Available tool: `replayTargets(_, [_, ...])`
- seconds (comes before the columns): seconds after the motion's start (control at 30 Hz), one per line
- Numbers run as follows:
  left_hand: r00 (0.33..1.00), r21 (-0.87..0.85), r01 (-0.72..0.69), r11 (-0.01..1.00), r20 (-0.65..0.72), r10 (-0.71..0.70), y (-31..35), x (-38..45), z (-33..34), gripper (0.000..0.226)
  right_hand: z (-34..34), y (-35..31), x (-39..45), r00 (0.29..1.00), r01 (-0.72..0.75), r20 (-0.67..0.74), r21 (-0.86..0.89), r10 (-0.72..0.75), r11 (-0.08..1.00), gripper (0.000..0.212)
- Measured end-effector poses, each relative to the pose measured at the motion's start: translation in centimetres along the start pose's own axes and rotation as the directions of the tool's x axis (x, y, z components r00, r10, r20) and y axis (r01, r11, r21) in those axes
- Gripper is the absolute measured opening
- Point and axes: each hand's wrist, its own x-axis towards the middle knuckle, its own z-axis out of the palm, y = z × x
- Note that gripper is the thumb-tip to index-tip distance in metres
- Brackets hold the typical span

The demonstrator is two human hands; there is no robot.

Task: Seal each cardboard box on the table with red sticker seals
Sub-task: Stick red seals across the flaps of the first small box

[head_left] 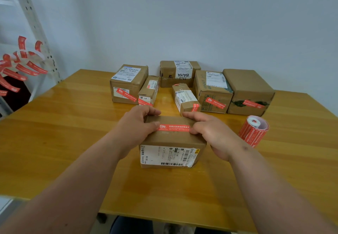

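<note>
A cardboard box (173, 140) with a white shipping label on its near face stands in the middle of the table. A red sticker seal (173, 128) lies flat across its top. My left hand (136, 124) grips the box's left top edge, thumb at the seal's left end. My right hand (210, 131) curls over the right top edge, thumb at the seal's right end. A roll of red stickers (254, 130) lies on its side to the right of the box.
Several cardboard boxes stand in a row behind, among them a left box (128, 84) and a far right box (248, 92), most showing red seals on their fronts. Loose red sticker strips (20, 69) hang off a white metal rack (34, 21) at the left. The wooden table (73, 133) spreads around.
</note>
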Motion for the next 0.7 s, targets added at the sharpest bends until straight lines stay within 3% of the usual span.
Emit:
replayTargets(0.13, [0.998,-0.076,0.055,0.996,0.009,-0.055,0.3,-0.4,-0.1,0.021,-0.3,0.2,-0.3,0.999,0.006,0.051,0.079,-0.01,0.997,0.052])
replayTargets(0.17, [0.997,-0.093,0.079,0.993,0.03,-0.076,0.4,-0.7,-0.2,0.02,-0.4,0.3,-0.6,0.994,0.008,0.104,0.073,-0.015,0.997,0.061])
replayTargets(0.23, [0.992,-0.065,0.09,0.994,0.099,-0.083,0.4,-1.0,-0.7,0.044,-0.9,0.4,-0.8,0.974,0.01,0.226,-0.047,0.001,0.999,0.099])
replayTargets(0.3, [0.978,0.037,0.076,0.996,0.19,-0.082,0.6,-1.3,-1.4,0.076,-1.3,0.3,-0.8,0.958,0.022,0.286,-0.188,0.033,0.982,0.118])
replayTargets(0.43, [0.951,0.287,-0.004,0.958,0.298,-0.085,0.7,-1.1,-2.6,0.106,-1.0,-0.3,-0.3,0.964,0.043,0.265,-0.278,0.034,0.959,0.113])
replayTargets(0.57, [0.969,0.522,-0.068,0.85,0.236,-0.067,0.0,-0.3,-3.0,0.114,0.8,-0.6,-0.1,0.978,0.073,0.207,-0.259,-0.018,0.963,0.107])
replayTargets(0.7, [0.985,0.657,-0.003,0.754,0.132,-0.11,-0.6,0.1,-3.9,0.11,3.0,-0.4,0.4,0.984,0.144,0.138,-0.226,-0.114,0.964,0.098])
